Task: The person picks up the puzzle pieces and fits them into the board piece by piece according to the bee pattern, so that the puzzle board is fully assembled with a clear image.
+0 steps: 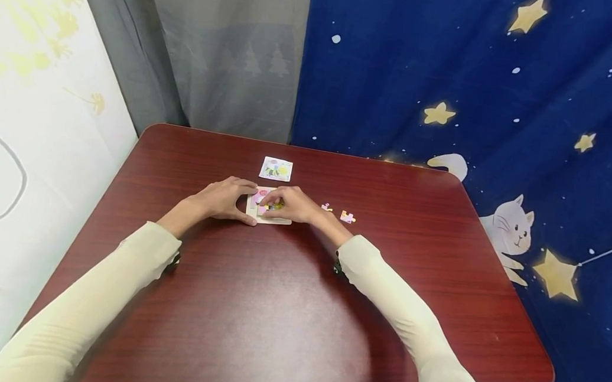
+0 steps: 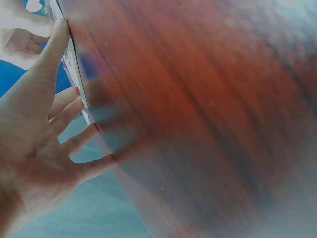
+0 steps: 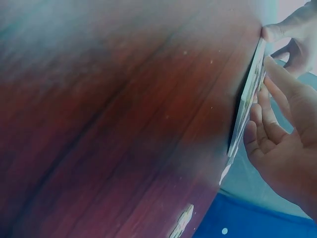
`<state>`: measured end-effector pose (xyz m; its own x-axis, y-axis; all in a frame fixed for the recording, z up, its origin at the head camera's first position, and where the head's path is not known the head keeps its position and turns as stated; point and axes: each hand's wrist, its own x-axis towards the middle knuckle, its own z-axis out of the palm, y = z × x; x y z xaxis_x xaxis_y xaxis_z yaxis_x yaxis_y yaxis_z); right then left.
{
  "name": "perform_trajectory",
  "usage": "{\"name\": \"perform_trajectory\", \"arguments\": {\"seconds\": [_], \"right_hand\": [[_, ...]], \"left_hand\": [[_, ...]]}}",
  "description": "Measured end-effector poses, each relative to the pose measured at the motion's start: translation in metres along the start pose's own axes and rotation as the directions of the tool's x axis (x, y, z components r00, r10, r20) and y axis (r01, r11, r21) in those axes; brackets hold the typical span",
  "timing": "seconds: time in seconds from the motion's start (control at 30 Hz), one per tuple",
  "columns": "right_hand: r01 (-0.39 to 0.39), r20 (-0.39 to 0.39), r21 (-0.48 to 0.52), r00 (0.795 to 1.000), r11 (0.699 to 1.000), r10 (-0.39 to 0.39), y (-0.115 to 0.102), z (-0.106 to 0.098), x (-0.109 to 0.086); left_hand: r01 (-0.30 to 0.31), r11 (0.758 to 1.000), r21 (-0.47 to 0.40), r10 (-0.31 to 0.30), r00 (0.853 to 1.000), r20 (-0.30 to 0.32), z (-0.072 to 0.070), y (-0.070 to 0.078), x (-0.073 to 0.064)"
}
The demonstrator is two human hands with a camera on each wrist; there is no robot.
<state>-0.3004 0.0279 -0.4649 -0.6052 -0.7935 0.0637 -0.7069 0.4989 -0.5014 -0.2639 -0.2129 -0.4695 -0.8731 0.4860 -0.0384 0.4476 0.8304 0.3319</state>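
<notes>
A small jigsaw puzzle board (image 1: 251, 209) with a pale frame and pink, yellow and green pieces lies on the table. My left hand (image 1: 225, 198) holds its left side, thumb at the near corner and forefinger at the far one. In the left wrist view the other fingers spread down to the tabletop. Over the board is my right hand (image 1: 295, 204); its bent thumb and forefinger come down on either side of a puzzle piece (image 1: 273, 206) in the picture. The right hand's remaining fingers curl close to the board in the right wrist view.
Two loose puzzle pieces lie right of the board: one (image 1: 327, 206) beside the right wrist, another (image 1: 347, 217) farther out. Beyond the board sits a printed picture card (image 1: 276, 169). The reddish-brown table (image 1: 255, 306) ends at grey and blue curtains (image 1: 376, 101).
</notes>
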Motion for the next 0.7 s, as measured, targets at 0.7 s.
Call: {"name": "perform_trajectory", "arguments": {"seconds": [0.7], "right_hand": [[0.054,0.055,-0.037,0.997,0.998,-0.052,-0.007,0.010,0.016]], "left_hand": [[-0.009,1.000,-0.005,0.009,1.000,-0.012,0.001,-0.003,0.002]]}}
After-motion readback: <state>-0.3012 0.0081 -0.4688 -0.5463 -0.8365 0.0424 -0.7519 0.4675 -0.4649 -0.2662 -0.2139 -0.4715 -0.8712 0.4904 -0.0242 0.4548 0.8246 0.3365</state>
